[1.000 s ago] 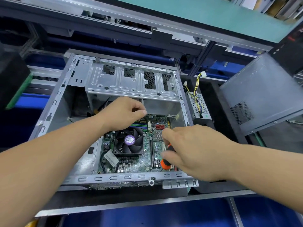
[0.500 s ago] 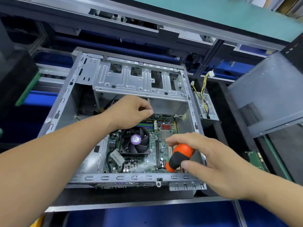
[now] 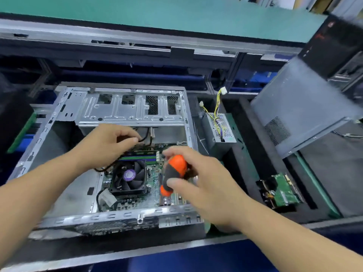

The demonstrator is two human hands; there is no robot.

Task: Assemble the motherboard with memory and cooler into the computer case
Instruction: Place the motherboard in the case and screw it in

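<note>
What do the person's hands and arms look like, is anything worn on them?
Both arms are bare to the picture's edge: no sleeves, gloves, watch or wrist strap show. The left hand and right hand wear no rings that can be seen. The frame is slightly blurred.

Bare matt sheet-metal case (image 3: 125, 110), glossy orange-and-black plastic screwdriver handle (image 3: 175, 169), black foam tray (image 3: 247, 154).

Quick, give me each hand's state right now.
Left hand: pinching a black cable above the motherboard.
Right hand: gripping the orange-and-black screwdriver.
</note>
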